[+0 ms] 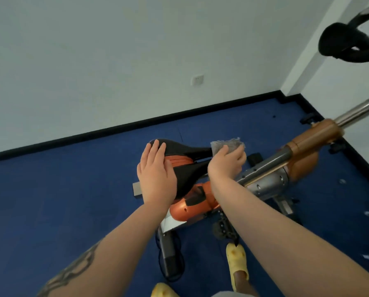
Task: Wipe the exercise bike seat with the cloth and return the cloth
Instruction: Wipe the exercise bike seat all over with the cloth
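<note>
The black bike seat [186, 172], with an orange strip down its middle, sits at the centre of the view, its narrow nose pointing right. My left hand [155, 174] lies flat on the wide rear of the seat, fingers spread, and holds nothing. At the seat's nose my right hand [226, 162] presses a grey cloth [226, 144]. The cloth's frayed upper edge sticks out above my fingers, and the rest is hidden under the hand.
The orange and silver bike frame [303, 151] runs up to the right toward black handlebars [350, 46]. Its base bars and a pedal [224, 228] lie on the blue floor [61, 200]. My feet in yellow slippers [237, 264] stand close to the base. White walls are behind.
</note>
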